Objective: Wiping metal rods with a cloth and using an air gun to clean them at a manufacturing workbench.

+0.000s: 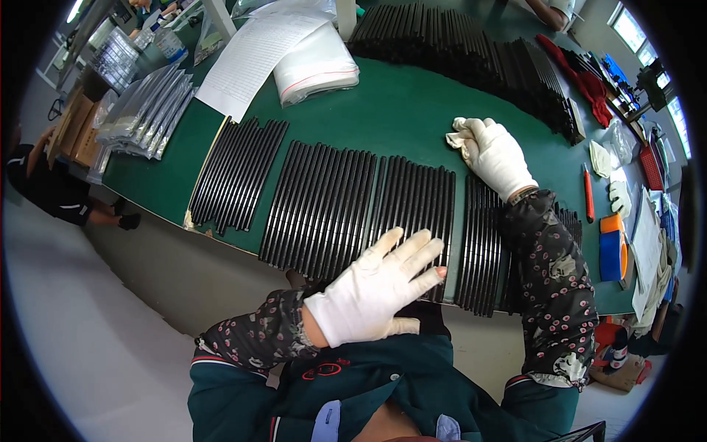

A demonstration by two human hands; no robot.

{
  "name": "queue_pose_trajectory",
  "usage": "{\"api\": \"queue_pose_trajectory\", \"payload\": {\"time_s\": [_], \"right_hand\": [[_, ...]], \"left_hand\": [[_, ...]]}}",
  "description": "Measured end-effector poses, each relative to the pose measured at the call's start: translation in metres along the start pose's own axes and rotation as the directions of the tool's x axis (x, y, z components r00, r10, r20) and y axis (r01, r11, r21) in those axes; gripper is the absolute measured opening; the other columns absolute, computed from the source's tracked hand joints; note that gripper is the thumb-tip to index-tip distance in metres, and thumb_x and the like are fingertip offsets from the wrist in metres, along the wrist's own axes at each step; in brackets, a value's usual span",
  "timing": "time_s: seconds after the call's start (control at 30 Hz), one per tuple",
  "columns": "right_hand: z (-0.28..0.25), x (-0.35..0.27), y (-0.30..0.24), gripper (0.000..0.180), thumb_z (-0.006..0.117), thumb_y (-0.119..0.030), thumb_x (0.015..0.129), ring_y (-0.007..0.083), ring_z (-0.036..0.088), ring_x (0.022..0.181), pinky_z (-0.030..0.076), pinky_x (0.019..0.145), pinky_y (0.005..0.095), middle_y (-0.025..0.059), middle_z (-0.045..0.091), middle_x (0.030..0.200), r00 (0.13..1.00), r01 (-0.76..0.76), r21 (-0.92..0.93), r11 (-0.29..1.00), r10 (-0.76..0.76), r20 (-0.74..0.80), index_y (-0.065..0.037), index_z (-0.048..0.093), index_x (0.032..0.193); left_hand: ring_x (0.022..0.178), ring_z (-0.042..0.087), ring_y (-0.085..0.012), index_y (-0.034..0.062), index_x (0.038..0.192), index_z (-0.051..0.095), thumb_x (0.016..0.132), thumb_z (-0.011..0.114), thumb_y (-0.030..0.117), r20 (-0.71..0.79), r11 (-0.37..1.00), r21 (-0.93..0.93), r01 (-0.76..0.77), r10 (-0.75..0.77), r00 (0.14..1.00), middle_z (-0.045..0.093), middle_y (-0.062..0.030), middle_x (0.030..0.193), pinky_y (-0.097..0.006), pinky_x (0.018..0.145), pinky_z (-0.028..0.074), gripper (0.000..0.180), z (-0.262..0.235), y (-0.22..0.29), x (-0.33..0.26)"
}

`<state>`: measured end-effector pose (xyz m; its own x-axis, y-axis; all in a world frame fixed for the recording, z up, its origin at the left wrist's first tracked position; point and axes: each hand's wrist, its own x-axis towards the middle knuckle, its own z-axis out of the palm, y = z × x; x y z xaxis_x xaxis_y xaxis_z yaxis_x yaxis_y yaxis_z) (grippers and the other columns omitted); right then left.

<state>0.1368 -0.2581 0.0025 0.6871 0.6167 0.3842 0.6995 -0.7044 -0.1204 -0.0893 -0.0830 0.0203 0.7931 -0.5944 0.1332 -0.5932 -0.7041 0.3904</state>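
Note:
Several groups of thin black rods (320,199) lie side by side along the near part of the green table. My left hand (379,287), in a white glove with one bare fingertip, is spread over the near ends of the middle rods (412,199). Its fingers are apart and hold nothing. Beyond the rods, my right hand (495,155), also gloved in white, is closed on a crumpled off-white cloth (459,132) against the tabletop. Under my right forearm, part of the rods on the right (480,243) is hidden.
A large stack of black rods (456,51) fills the far side. Bagged bundles (147,110), a paper sheet (247,62) and plastic bags (317,66) lie at the left and back. A red pen (588,195) and blue tape (610,255) are at the right.

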Motion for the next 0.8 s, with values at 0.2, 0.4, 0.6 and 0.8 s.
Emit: {"api": "queue_pose_trajectory", "payload": {"time_s": [0.2,0.4,0.6,0.8], "right_hand": [[-0.002,-0.001,-0.004,0.021,0.06,-0.019,0.088,0.0285,0.062,0.085,0.052,0.078,0.0386,0.0109,0.063,0.089,1.0,-0.014,-0.028,1.0,0.014,0.002,-0.011,0.064,0.107],[-0.031,0.007,-0.046,0.021,0.065,-0.017,0.082,0.0258,0.062,0.075,0.052,0.069,0.0355,0.0079,0.062,0.079,0.915,0.337,0.137,0.931,-0.29,-0.279,-0.007,0.063,0.1],[-0.019,-0.014,-0.101,0.018,0.064,-0.019,0.081,0.0234,0.062,0.061,0.053,0.06,0.0344,0.0064,0.061,0.066,0.787,0.588,0.4,0.703,-0.611,-0.081,-0.011,0.062,0.097],[-0.001,0.036,-0.071,0.02,0.069,-0.022,0.08,0.0258,0.061,0.067,0.052,0.062,0.0335,0.0044,0.063,0.074,0.906,0.412,0.243,0.878,-0.366,-0.212,-0.009,0.065,0.094]], "left_hand": [[0.135,0.035,-0.0345,0.0066,0.132,0.047,0.07,0.073,0.051,0.004,0.998,0.061,-0.01,0.009,1.0,0.038,-0.0164,0.143,-0.053,0.108,0.027,0.081,-0.006,0.005,-0.008],[0.135,0.035,-0.0311,0.008,0.132,0.048,0.074,0.07,0.047,0.019,0.993,-0.071,-0.094,0.096,0.995,0.039,-0.014,0.143,-0.052,0.109,0.027,0.073,0.014,0.005,0.004],[0.135,0.033,-0.0281,0.007,0.128,0.054,0.079,0.065,0.032,0.107,0.992,-0.098,-0.08,0.091,0.99,0.043,-0.0127,0.138,-0.046,0.112,0.024,0.056,0.003,0.011,0.008],[0.129,0.041,-0.032,0.0051,0.124,0.054,0.077,0.067,0.022,-0.067,0.991,-0.086,-0.101,0.095,0.993,0.046,-0.0158,0.133,-0.047,0.106,0.033,0.052,0.017,0.004,0.006]]}}
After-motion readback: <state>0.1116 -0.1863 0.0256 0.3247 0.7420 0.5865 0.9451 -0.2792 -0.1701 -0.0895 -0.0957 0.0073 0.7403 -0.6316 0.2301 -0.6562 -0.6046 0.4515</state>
